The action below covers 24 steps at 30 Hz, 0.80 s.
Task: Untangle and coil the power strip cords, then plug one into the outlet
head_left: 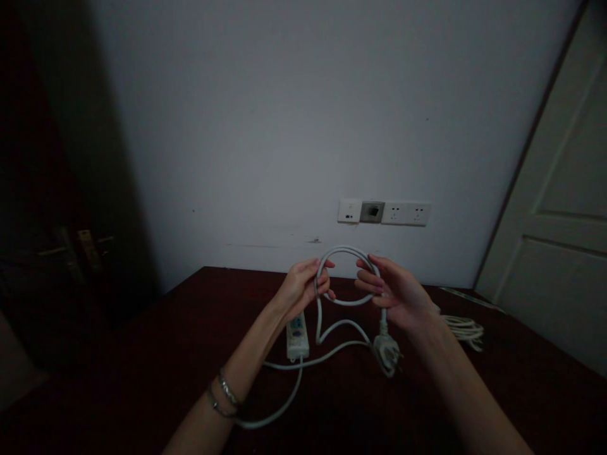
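Note:
A white power cord [348, 303] is bent into a round loop and held up between my two hands. My left hand [306, 285] pinches the loop's left side, its fingers curled round the cord. On the loop's right side, my right hand [389, 287] is closed on the cord. The plug [387, 352] hangs below my right hand, its prongs pointing right. Behind my left wrist lies the white power strip [297, 338], its far end hidden by the hand. More cord runs from the strip's near end in loose curves across the table.
The dark red table [190, 354] meets a pale wall carrying a row of sockets [405, 213]. Another bundle of white cable [465, 330] lies right of my right forearm. A pale door [559, 208] stands at right, and a door handle [90, 246] shows at left.

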Motion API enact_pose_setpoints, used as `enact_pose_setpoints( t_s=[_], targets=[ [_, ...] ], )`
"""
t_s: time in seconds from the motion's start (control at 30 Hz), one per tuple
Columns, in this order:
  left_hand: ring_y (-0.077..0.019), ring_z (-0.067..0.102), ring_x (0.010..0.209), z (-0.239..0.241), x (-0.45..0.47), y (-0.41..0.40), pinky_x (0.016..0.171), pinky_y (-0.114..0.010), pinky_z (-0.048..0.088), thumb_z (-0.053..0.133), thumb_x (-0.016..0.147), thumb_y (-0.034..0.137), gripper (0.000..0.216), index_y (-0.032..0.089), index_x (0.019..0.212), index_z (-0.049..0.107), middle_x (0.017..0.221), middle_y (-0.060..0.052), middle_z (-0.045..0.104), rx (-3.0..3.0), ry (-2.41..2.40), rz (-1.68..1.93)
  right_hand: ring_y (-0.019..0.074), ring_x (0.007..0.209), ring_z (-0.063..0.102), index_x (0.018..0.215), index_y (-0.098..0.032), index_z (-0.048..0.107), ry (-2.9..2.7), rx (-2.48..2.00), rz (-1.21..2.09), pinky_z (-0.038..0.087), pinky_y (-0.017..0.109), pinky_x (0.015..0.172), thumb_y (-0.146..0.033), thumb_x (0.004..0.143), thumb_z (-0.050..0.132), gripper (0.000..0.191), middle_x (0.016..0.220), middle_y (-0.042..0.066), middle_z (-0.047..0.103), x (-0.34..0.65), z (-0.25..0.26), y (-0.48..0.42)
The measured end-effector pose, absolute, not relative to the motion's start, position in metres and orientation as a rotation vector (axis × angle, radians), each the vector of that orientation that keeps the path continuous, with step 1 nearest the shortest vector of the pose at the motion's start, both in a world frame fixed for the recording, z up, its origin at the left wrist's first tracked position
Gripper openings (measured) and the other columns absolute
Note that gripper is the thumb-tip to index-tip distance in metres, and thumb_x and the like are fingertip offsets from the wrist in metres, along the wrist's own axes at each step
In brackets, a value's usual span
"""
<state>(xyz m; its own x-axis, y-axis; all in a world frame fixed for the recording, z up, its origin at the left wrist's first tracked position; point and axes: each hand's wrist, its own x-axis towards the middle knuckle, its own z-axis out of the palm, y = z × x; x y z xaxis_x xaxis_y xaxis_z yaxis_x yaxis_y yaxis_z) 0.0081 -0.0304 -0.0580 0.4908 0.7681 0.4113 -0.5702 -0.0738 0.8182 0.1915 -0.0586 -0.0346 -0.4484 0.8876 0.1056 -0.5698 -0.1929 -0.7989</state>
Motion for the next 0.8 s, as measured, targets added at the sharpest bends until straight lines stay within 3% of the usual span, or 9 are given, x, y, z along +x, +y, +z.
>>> enact_pose_setpoints(
  t_s=[0.17, 0.37, 0.5, 0.6, 0.67, 0.8],
  targets=[
    [-0.0078, 0.043, 0.049, -0.058, 0.009, -0.030, 0.056, -0.031, 0.050, 0.059, 0.078, 0.036, 0.028, 0.010, 0.087, 0.057, 0.056, 0.004, 0.043, 1.297, 0.344, 1.147, 0.0045, 0.047, 0.029, 0.078, -0.012, 0.061, -1.032, -0.548, 1.749, 0.007, 0.010, 0.029, -0.031, 0.074, 0.060, 0.019, 0.057, -0.003, 0.034, 0.189, -0.032, -0.062],
    [-0.0171, 0.060, 0.056, -0.056, 0.000, -0.030, 0.053, -0.029, 0.047, 0.053, 0.080, 0.032, 0.033, 0.013, 0.106, 0.052, 0.069, -0.007, 0.061, 1.378, 0.339, 1.007, 0.0045, 0.046, 0.025, 0.081, -0.011, 0.062, -1.137, -0.644, 1.631, 0.006, 0.011, 0.030, -0.033, 0.074, 0.062, 0.023, 0.057, -0.004, 0.031, 0.193, -0.032, -0.062],
    [-0.0189, 0.063, 0.068, -0.052, -0.005, -0.026, 0.060, -0.030, 0.050, 0.054, 0.076, 0.026, 0.026, 0.009, 0.095, 0.059, 0.084, -0.013, 0.064, 1.360, 0.376, 1.080, 0.0036, 0.046, 0.020, 0.083, -0.011, 0.061, -1.186, -0.688, 1.670, 0.005, 0.012, 0.032, -0.033, 0.074, 0.063, 0.024, 0.057, -0.005, 0.028, 0.189, -0.032, -0.065],
    [-0.0155, 0.061, 0.060, -0.050, -0.006, -0.025, 0.058, -0.028, 0.050, 0.053, 0.078, 0.034, 0.030, 0.008, 0.091, 0.061, 0.074, -0.009, 0.064, 1.354, 0.427, 1.153, 0.0032, 0.047, 0.021, 0.083, -0.010, 0.061, -1.274, -0.739, 1.658, 0.004, 0.013, 0.034, -0.035, 0.074, 0.063, 0.026, 0.057, -0.005, 0.029, 0.181, -0.036, -0.068],
    [-0.0133, 0.058, 0.050, -0.049, -0.006, -0.027, 0.049, -0.025, 0.047, 0.051, 0.079, 0.042, 0.036, 0.009, 0.091, 0.060, 0.064, -0.006, 0.062, 1.411, 0.491, 1.128, 0.0029, 0.046, 0.021, 0.083, -0.010, 0.061, -1.337, -0.768, 1.650, 0.004, 0.013, 0.035, -0.036, 0.075, 0.063, 0.027, 0.056, -0.005, 0.030, 0.176, -0.039, -0.069],
    [-0.0061, 0.042, 0.031, -0.047, -0.007, -0.036, 0.033, -0.018, 0.034, 0.053, 0.078, 0.047, 0.035, 0.012, 0.074, 0.056, 0.048, 0.002, 0.053, 1.636, 0.622, 0.902, 0.0027, 0.045, 0.019, 0.083, -0.011, 0.062, -1.378, -0.800, 1.680, 0.003, 0.014, 0.035, -0.039, 0.076, 0.061, 0.029, 0.054, -0.006, 0.028, 0.169, -0.043, -0.068]
  ],
)
